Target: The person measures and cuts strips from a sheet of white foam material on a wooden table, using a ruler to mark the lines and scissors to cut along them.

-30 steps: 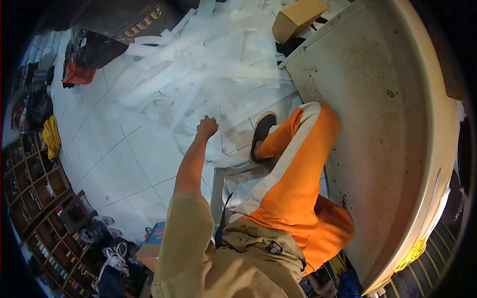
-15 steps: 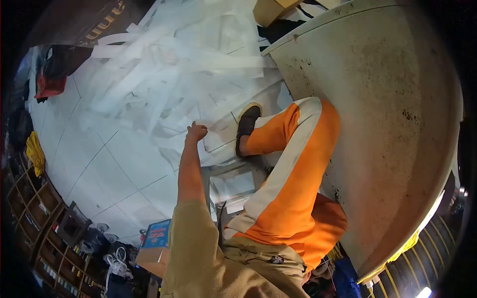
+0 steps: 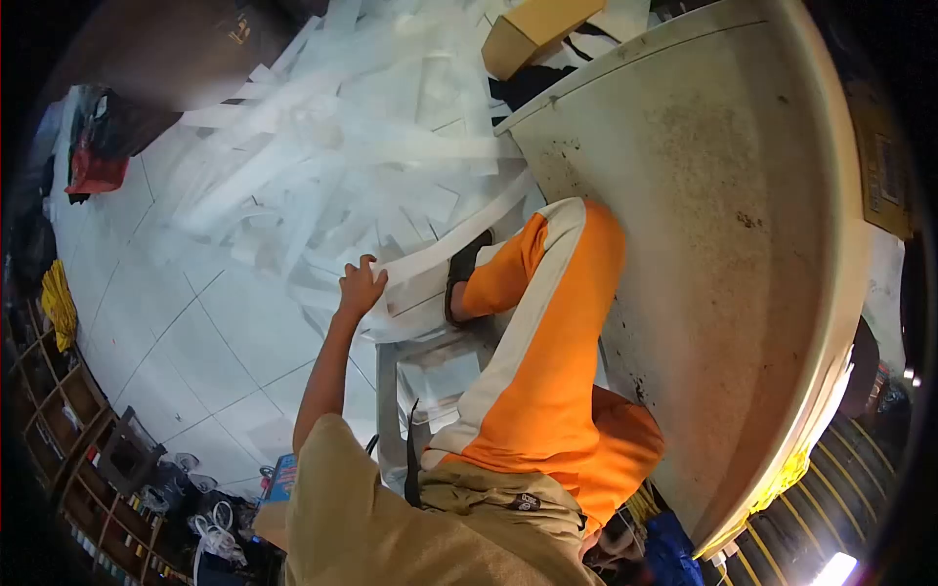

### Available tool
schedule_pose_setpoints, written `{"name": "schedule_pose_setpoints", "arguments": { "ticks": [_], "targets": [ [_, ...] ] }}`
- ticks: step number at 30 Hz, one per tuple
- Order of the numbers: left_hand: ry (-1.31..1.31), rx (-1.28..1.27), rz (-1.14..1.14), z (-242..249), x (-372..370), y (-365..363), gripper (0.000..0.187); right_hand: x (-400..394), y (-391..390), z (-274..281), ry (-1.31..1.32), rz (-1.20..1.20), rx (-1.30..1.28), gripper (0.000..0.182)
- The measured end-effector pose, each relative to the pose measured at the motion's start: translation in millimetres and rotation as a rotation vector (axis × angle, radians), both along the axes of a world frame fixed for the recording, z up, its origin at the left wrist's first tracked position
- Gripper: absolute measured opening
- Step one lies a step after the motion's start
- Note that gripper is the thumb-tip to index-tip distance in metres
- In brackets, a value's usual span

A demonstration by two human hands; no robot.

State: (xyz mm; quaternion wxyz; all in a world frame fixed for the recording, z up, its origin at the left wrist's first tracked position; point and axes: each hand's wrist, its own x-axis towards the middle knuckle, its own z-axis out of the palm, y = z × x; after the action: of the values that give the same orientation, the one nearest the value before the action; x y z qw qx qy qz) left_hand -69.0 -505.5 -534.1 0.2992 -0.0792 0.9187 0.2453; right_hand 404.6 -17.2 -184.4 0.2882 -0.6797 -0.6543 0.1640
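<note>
My left hand [image 3: 362, 287] is stretched over the floor, its fingers bent and closed at the end of a long white strip [image 3: 459, 234] that looks like cloth or thin foam. From my fingers the strip curves up to the right, over my dark shoe [image 3: 466, 269]. Beyond it a large tangled heap of translucent white strips [image 3: 332, 146] covers the floor. My right hand is out of view.
A large stained pale panel [image 3: 703, 254] stands close on my right, with a cardboard box [image 3: 532, 34] beyond its far corner. A grey stool-like frame [image 3: 389, 410] is beside my leg. Compartmented shelving [image 3: 73, 420] lines the left, above white tiled floor [image 3: 195, 332].
My left hand has drawn back slightly toward my body and left, and a white strip now trails from it. The view has shifted a little.
</note>
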Motion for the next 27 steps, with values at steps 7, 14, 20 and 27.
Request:
{"name": "schedule_pose_setpoints", "arguments": {
  "ticks": [7,14,20,27],
  "targets": [
    [-0.084,-0.166,-0.107,135,-41,-18,0.092,12,4,-42,0.118,-0.031,-0.047,0.026],
    [-0.626,-0.315,-0.411,64,-79,-11,0.100,-2,-3,-71,0.155,-0.050,-0.086,0.026],
    [-0.123,-0.378,-0.322,32,-142,25,0.046,-6,-2,-71,0.090,-0.054,-0.096,0.026],
    [-0.027,-0.511,-0.387,-30,-221,40,0.030,-35,-4,-60,-0.011,-0.068,-0.055,0.026]
  ]
}}
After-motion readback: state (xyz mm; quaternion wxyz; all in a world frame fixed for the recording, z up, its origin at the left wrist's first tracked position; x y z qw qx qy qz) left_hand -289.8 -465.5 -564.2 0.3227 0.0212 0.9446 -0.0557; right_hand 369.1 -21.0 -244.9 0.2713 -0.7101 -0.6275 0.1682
